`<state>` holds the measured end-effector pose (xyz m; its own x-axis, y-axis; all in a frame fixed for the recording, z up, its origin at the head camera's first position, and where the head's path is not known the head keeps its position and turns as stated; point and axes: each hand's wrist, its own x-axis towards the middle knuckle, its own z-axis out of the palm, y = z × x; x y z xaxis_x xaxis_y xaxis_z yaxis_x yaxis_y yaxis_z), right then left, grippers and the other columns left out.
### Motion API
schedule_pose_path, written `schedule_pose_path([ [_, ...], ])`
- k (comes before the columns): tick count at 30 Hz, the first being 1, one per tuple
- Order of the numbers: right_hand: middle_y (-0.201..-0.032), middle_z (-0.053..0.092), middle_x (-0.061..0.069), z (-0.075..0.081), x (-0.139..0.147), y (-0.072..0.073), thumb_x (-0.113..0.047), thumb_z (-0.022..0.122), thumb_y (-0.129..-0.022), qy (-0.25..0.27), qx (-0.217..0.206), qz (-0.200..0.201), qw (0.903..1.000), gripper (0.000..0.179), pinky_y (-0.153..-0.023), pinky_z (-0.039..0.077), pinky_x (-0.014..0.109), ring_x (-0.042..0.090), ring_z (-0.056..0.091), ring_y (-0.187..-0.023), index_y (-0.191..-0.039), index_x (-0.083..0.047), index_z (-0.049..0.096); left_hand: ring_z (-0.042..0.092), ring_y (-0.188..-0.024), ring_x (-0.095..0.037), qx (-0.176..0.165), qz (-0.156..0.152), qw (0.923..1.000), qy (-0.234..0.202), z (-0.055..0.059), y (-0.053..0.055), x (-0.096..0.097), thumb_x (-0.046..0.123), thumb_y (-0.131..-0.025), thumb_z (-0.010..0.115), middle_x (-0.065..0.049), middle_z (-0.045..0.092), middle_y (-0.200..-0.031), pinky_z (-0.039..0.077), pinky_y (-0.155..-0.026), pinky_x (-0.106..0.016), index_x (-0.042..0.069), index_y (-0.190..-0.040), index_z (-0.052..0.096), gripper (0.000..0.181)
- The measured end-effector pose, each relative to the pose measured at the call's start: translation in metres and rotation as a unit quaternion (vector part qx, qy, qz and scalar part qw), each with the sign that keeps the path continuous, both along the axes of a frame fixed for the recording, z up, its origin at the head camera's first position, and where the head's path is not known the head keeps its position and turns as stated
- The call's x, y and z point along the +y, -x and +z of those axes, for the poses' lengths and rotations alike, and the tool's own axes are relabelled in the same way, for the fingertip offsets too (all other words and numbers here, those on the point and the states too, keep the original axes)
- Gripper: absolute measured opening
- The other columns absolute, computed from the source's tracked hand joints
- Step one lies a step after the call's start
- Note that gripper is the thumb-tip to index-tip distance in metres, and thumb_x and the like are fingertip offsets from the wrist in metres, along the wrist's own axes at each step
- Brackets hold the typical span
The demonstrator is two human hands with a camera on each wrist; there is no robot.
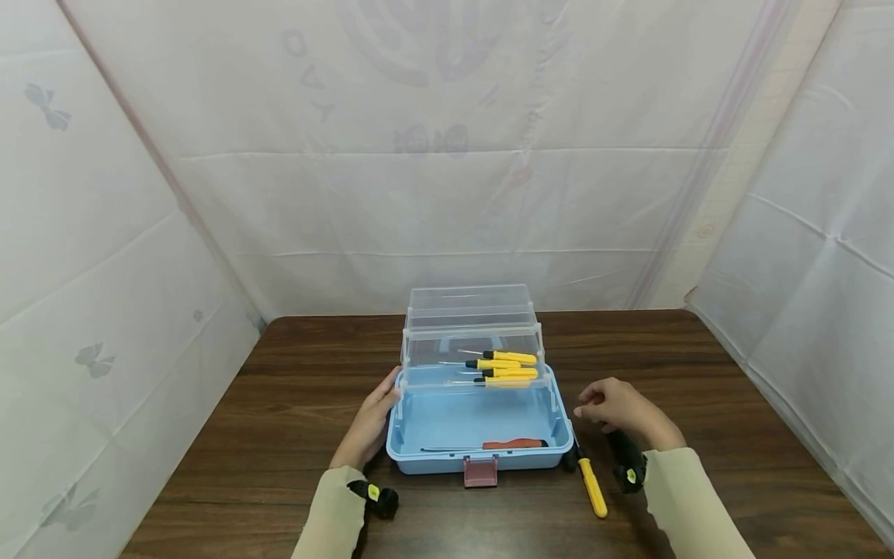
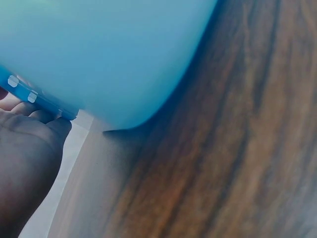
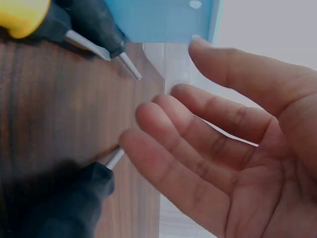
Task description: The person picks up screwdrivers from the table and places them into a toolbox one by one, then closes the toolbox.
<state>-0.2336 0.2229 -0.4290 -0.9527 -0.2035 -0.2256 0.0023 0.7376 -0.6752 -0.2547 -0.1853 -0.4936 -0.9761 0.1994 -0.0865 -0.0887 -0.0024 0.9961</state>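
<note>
In the lower centre of the frame, the left hand (image 1: 372, 425) is clamping its grip on the left edge of the blue box (image 1: 433, 465), which is sitting on the worktop (image 1: 279, 442). Lower right, the right hand (image 1: 621, 407) is hovering, thumb and fingertips standing apart, near a yellow screwdriver (image 1: 593, 491). A red screwdriver (image 1: 515, 444) is lying inside the box.

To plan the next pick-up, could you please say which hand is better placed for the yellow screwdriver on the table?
Probably the right hand: it holds nothing and is near the yellow screwdriver, right of the blue box. The left hand holds the box's opposite side.
</note>
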Motion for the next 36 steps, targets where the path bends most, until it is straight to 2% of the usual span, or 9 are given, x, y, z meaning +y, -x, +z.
schedule_pose_path([
  [4,-0.088,0.063,0.008,-0.004,-0.001,-0.004,-0.017,0.072,-0.084,-0.003,-0.021,0.007,0.9998,0.034,-0.066,0.059,0.036,0.019,0.059,-0.076,-0.108,0.005,0.063,0.01,-0.149,-0.031,0.0,-0.001,1.0,-0.004,-0.002,0.001,-0.001,0.024,-0.104,0.036,-0.008,0.014,-0.162,0.015,-0.118,-0.053,0.016,-0.155,0.019,0.054],
  [11,-0.08,0.062,0.006,-0.009,-0.001,-0.011,-0.017,0.075,-0.081,-0.011,-0.041,0.028,0.9987,0.026,-0.064,0.058,0.035,0.017,0.059,-0.071,-0.097,0.001,0.065,0.01,-0.149,-0.034,0.017,-0.008,0.9998,-0.004,-0.002,0.001,-0.001,0.024,-0.104,0.037,-0.011,0.013,-0.162,0.015,-0.117,-0.055,0.013,-0.155,0.017,0.055],
  [17,-0.073,0.061,0.006,-0.014,-0.001,-0.016,-0.016,0.077,-0.079,-0.009,-0.066,0.026,0.9974,0.019,-0.061,0.057,0.033,0.017,0.058,-0.067,-0.086,-0.003,0.065,0.01,-0.149,-0.034,0.016,-0.007,0.9998,0.0,-0.002,0.0,-0.001,0.024,-0.104,0.038,-0.011,0.014,-0.162,0.014,-0.117,-0.056,0.013,-0.155,0.018,0.056],
  [32,-0.066,0.059,0.004,-0.024,0.0,-0.024,-0.022,0.08,-0.076,-0.008,-0.096,0.055,0.9938,0.025,-0.054,0.055,0.031,0.016,0.058,-0.056,-0.072,-0.005,0.061,0.009,-0.149,-0.035,0.013,-0.007,0.9999,0.007,-0.001,-0.001,-0.001,0.028,-0.104,0.037,-0.012,0.012,-0.162,0.015,-0.117,-0.056,0.014,-0.155,0.017,0.057],
  [36,-0.065,0.058,0.003,-0.026,0.0,-0.025,-0.019,0.08,-0.076,-0.008,-0.095,0.047,0.9943,0.024,-0.053,0.055,0.03,0.016,0.057,-0.055,-0.071,-0.005,0.06,0.009,-0.149,-0.035,0.013,-0.01,0.9999,0.006,0.0,-0.001,-0.001,0.029,-0.104,0.038,-0.012,0.011,-0.162,0.015,-0.117,-0.056,0.014,-0.155,0.016,0.058],
])
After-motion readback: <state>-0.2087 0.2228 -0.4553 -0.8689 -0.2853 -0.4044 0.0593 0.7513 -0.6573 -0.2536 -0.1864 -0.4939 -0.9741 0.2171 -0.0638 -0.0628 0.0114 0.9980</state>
